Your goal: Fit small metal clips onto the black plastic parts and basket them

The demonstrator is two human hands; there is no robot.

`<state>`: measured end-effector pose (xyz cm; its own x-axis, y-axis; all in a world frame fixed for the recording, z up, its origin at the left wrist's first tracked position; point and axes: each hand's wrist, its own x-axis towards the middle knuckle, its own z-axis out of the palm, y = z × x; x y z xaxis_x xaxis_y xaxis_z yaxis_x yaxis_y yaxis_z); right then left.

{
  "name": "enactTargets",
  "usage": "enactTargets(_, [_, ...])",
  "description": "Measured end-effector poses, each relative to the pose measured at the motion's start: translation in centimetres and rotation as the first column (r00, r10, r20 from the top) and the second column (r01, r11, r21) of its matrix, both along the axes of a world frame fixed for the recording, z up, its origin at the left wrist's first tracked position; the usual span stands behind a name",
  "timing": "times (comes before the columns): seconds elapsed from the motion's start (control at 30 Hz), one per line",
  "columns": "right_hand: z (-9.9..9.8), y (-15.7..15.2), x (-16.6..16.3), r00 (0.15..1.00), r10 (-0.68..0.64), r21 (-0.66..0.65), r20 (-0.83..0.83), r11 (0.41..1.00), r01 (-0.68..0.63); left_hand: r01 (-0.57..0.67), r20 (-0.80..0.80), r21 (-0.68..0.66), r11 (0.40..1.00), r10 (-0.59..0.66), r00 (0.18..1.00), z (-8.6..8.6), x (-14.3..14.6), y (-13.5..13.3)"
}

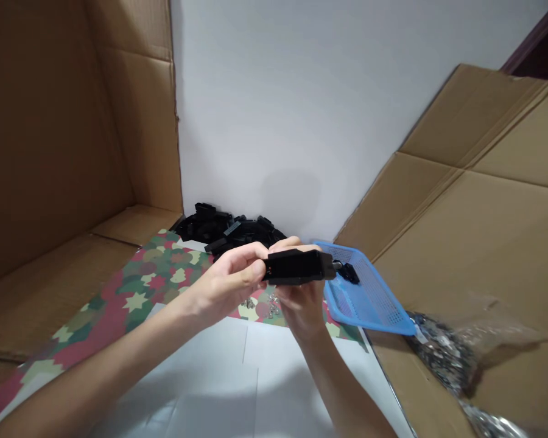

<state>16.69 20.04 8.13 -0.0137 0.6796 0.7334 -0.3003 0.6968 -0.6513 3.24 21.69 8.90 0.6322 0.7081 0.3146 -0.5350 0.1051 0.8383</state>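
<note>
Both of my hands hold one black plastic housing (296, 266) in the air above the table. My left hand (228, 281) pinches its left end with thumb and fingers closed. My right hand (301, 304) grips it from below and behind, its fingers wrapped round the body. A small dark tip sticks out of the housing's right end, over the blue basket (369, 301). A heap of similar black plastic parts (226, 231) lies against the wall behind my hands.
The blue mesh basket holds one black piece (348, 272). Small metal screws (260, 304) lie on the patterned cloth (132, 292). A clear bag of metal parts (447, 353) rests on the right. Cardboard sheets (64, 140) stand on both sides.
</note>
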Motion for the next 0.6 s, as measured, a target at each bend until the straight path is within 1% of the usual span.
enactTargets(0.07, [-0.1,0.0,-0.3,0.998,0.034,-0.063,-0.051,0.997,-0.038,-0.083,0.000,0.030,0.996,0.083,0.997,0.2,0.1,-0.2])
enactTargets(0.13, [-0.1,-0.1,-0.6,0.996,0.060,-0.126,-0.061,0.990,-0.068,-0.139,-0.004,0.117,0.983,0.140,0.990,0.3,0.0,-0.3])
enactTargets(0.2, [-0.1,0.0,-0.7,0.998,0.050,-0.167,-0.044,0.984,-0.056,-0.186,-0.011,0.225,0.956,0.194,0.981,0.4,-0.1,-0.4])
enactTargets(0.27, [-0.1,0.2,-0.4,1.000,0.022,-0.182,-0.013,0.983,-0.024,-0.265,-0.016,0.317,0.911,0.285,0.958,0.6,-0.3,-0.5])
enactTargets(0.33, [0.2,0.7,0.5,0.995,0.059,-0.188,0.081,0.981,-0.043,-0.376,-0.008,0.393,0.839,0.412,0.911,1.0,-0.8,-0.5])
enactTargets(0.4, [0.6,1.4,1.8,0.970,0.117,-0.231,0.213,0.971,-0.066,-0.446,-0.012,0.485,0.752,0.516,0.857,1.6,-1.6,-0.3])
enactTargets(0.47, [1.3,1.9,3.3,0.954,0.124,-0.316,0.272,0.948,-0.033,-0.466,-0.030,0.576,0.672,0.587,0.809,2.1,-2.3,-0.2])
enactTargets(0.53, [2.1,2.0,4.4,0.958,0.113,-0.401,0.263,0.916,0.002,-0.450,-0.053,0.670,0.591,0.642,0.765,2.5,-2.9,0.0])
enactTargets(0.6, [2.7,1.6,4.8,0.941,0.163,-0.445,0.297,0.896,-0.015,-0.419,-0.048,0.754,0.506,0.678,0.733,2.7,-3.2,0.2])
